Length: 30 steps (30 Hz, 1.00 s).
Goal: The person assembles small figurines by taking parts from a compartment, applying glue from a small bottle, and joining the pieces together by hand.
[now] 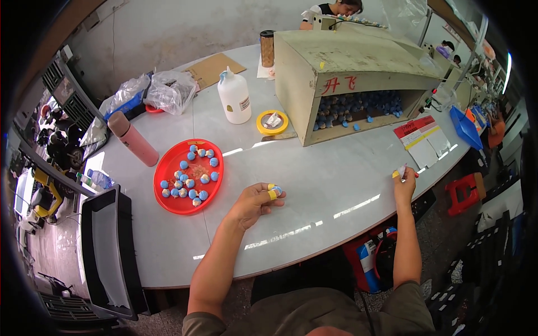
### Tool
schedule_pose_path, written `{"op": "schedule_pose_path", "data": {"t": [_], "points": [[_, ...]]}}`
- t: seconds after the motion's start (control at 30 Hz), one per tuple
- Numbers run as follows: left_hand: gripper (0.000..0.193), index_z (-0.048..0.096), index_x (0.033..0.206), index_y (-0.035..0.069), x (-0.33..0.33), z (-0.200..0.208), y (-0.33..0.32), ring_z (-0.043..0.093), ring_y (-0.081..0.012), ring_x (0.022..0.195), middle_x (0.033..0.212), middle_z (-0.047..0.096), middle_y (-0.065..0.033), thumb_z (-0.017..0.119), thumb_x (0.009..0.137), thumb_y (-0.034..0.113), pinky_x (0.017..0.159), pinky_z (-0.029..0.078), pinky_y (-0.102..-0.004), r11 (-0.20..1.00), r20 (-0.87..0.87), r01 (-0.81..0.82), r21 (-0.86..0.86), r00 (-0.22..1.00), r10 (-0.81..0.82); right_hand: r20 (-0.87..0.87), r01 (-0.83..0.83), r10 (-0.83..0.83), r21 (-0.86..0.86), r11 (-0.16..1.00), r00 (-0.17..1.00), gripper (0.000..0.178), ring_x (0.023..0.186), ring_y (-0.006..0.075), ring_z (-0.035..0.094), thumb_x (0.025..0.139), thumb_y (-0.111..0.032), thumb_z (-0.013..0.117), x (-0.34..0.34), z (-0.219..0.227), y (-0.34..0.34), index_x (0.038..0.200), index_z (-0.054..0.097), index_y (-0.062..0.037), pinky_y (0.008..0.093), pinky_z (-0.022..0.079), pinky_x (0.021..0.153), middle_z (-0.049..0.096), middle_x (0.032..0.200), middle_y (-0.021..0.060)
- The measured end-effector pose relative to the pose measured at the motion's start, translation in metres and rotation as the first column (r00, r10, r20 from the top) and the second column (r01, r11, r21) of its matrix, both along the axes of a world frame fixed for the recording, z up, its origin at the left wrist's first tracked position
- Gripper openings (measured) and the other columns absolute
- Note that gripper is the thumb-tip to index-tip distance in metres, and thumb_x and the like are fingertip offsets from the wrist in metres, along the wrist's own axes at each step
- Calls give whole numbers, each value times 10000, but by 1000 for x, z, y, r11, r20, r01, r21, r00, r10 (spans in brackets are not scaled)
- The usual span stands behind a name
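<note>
Left hand (259, 205), centre of frame: fingers closed, thumb and fingertip pinching a small blue ball (278, 191) just above the table (314, 185); yellow tape on thumb and finger. Right hand (404, 183), right of centre: fingers curled in a pinch on a small whitish piece (402, 169), too small to identify; yellow tape there too, a red tip showing beside the fingers. Hands well apart.

Black tray (133, 269) at lower left, along the table edge. Red plate (221, 182) left of centre, blue-and-pale balls (190, 183) spread inside it, some touching. Red stool (466, 193) on the floor, right side. Pink bottle (134, 140) behind the plate, tilted in view.

Farther up: yellow tape roll (259, 124) with crumpled whitish stuff in its ring, flat strip (279, 137) just beside it. White squeeze bottle (234, 101) standing at upper centre. Red-yellow-white card (423, 137) and blue bin (465, 127) at right. Big pale box (294, 92), upper right of centre, open front, many blue balls inside.

Farthest: clear plastic bags (171, 92) and cardboard (216, 70) at upper left, brown tumbler (267, 50) beside the box, co-worker (330, 9) at top edge.
</note>
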<state>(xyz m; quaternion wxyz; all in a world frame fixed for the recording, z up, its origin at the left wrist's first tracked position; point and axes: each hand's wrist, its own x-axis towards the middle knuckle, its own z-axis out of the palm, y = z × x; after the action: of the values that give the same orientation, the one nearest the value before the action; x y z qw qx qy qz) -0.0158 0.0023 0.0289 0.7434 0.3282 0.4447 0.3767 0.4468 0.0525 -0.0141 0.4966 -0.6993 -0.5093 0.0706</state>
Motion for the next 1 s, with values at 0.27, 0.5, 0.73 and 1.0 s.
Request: {"op": "schedule_pose_path", "data": {"t": [0.27, 0.5, 0.73, 1.0], "points": [[262, 551, 1119, 43, -3, -6, -1, 662, -141, 897, 1086, 672, -98, 663, 905, 144, 645, 482, -209, 992, 12, -130, -1, 991, 130, 321, 216, -358, 403, 889, 877, 325, 806, 280, 561, 817, -79, 712, -36, 12, -22, 1070, 537, 24, 376, 487, 753, 568, 1001, 127], [256, 549, 1120, 36, 0, -2, -2, 671, -156, 910, 1080, 671, -108, 659, 905, 122, 676, 512, -222, 991, -35, -134, -4, 990, 134, 395, -339, 231, 227, 913, 889, 306, 889, 344, 605, 790, 68, 609, -113, 35, 64, 1077, 550, -20, 418, 507, 776, 599, 1016, 153], [255, 516, 1124, 32, 6, -5, 1, 672, -167, 916, 1095, 658, -121, 637, 910, 98, 692, 527, -226, 988, 10, -155, -4, 988, 155, 442, -129, 171, -124, 984, 881, 338, 927, 384, 618, 806, 22, 583, -97, 19, 148, 1137, 598, -46, 464, 506, 847, 632, 1027, 144], [325, 456, 1152, 20, 1, -16, -3, 666, -185, 940, 1102, 659, -127, 649, 906, 111, 729, 506, -248, 912, 24, -409, 21, 913, 408, -677, -972, 708, -50, 232, 204, 215, 754, 133, 627, 888, 6, 552, -238, 63, 30, 1103, 555, 20, 265, 510, 652, 627, 947, 79]]}}
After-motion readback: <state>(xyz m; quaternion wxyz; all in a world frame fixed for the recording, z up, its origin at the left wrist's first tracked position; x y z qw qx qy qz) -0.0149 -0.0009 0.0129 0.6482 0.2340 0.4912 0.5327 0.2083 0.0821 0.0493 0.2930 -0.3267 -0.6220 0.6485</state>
